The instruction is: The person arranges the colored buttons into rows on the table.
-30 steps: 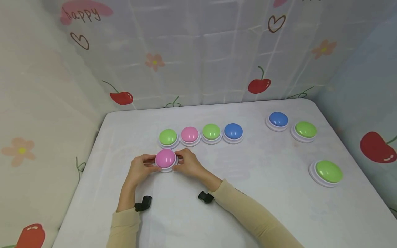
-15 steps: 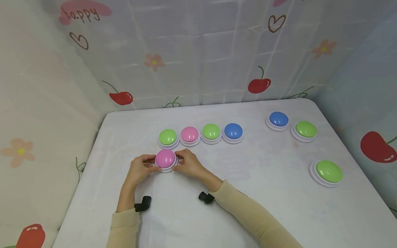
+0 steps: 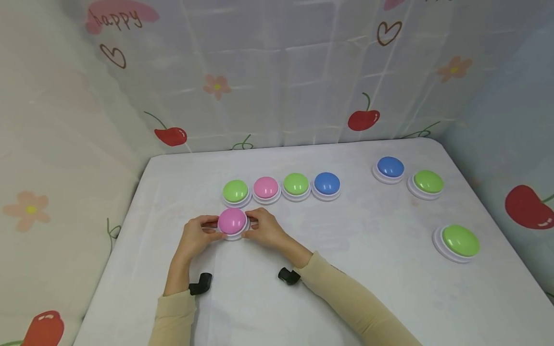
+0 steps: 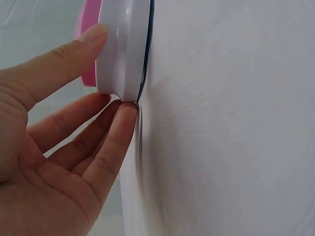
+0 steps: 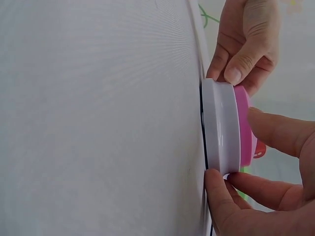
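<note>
1. Nearest, the tan sleeves (image 3: 173, 317) and the black piece (image 3: 201, 283) at the left wrist lie as they did half a second ago; only the head view has shifted slightly.
2. The left hand (image 3: 194, 239) holds the left side of the pink-domed button (image 3: 232, 221), thumb and fingers bent in and parted by the button's edge.
3. The right hand (image 3: 265, 229) grips its right side likewise.
4. The button stays low at the white table (image 3: 359, 250), dome up, in the same place as before.
5. The wrist views add a dark underside, the left thumb on the white base, and the right thumb against the dome.
6. Just beyond, unmoved, runs a row: green button (image 3: 235, 191), pink, green, blue; whether the held one touches it, I cannot tell.
7. Three more buttons (image 3: 391, 166) stand well apart, right.
</note>
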`<state>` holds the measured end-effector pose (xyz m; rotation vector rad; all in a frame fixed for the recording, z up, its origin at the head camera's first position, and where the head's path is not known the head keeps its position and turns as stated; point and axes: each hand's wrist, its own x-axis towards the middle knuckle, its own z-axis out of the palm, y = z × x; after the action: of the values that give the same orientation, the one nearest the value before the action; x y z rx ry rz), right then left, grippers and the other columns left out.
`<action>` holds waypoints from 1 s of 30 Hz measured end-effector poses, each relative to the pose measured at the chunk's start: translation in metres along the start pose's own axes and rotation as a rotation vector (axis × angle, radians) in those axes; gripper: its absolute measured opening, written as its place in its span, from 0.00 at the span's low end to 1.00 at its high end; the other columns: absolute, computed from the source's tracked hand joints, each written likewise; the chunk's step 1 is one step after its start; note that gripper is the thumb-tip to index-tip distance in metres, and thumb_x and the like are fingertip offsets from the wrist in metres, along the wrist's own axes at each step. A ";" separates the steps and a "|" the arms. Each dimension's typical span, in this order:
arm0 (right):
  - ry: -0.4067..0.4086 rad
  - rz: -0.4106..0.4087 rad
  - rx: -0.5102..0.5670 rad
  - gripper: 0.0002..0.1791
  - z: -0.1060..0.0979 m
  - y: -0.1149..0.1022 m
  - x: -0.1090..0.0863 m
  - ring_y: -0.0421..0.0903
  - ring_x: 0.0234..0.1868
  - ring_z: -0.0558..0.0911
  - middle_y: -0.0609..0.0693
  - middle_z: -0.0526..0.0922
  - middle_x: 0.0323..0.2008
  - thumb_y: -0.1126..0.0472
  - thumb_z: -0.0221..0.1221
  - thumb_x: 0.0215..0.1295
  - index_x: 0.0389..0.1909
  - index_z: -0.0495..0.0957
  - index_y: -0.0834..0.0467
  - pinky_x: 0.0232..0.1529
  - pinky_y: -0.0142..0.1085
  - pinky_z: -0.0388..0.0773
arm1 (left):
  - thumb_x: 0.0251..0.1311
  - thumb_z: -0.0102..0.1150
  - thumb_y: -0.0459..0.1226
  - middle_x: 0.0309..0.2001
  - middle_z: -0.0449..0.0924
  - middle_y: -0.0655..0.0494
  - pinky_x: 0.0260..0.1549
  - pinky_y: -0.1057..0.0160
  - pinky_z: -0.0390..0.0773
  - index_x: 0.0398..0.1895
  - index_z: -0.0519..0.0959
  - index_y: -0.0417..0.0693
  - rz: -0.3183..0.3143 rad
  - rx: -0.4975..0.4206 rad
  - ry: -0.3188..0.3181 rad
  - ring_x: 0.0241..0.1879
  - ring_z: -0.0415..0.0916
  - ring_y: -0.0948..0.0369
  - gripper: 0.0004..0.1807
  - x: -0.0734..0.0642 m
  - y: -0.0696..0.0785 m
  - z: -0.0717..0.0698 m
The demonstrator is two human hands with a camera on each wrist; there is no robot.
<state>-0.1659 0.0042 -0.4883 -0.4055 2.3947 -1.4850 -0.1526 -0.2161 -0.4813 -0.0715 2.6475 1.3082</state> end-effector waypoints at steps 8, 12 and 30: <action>0.011 -0.002 0.014 0.34 -0.001 0.000 -0.001 0.55 0.55 0.81 0.64 0.74 0.56 0.68 0.69 0.52 0.61 0.71 0.71 0.54 0.33 0.80 | 0.48 0.75 0.35 0.51 0.82 0.38 0.47 0.57 0.83 0.59 0.76 0.36 0.003 0.001 0.005 0.46 0.82 0.50 0.33 0.001 0.001 0.003; 0.013 -0.005 0.018 0.33 -0.002 -0.001 -0.002 0.55 0.55 0.81 0.64 0.74 0.56 0.68 0.69 0.53 0.61 0.71 0.71 0.54 0.34 0.80 | 0.48 0.75 0.35 0.51 0.82 0.40 0.48 0.56 0.83 0.59 0.76 0.37 -0.005 -0.003 0.004 0.46 0.82 0.50 0.33 0.001 0.000 0.003; 0.000 0.045 0.015 0.35 -0.009 -0.001 -0.007 0.55 0.57 0.80 0.61 0.75 0.59 0.65 0.69 0.54 0.63 0.70 0.67 0.57 0.38 0.79 | 0.49 0.74 0.36 0.52 0.81 0.39 0.51 0.52 0.81 0.59 0.75 0.36 -0.007 0.016 -0.012 0.49 0.81 0.47 0.33 -0.002 0.005 0.000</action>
<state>-0.1624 0.0135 -0.4828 -0.3456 2.3753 -1.4822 -0.1513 -0.2129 -0.4772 -0.0702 2.6444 1.2810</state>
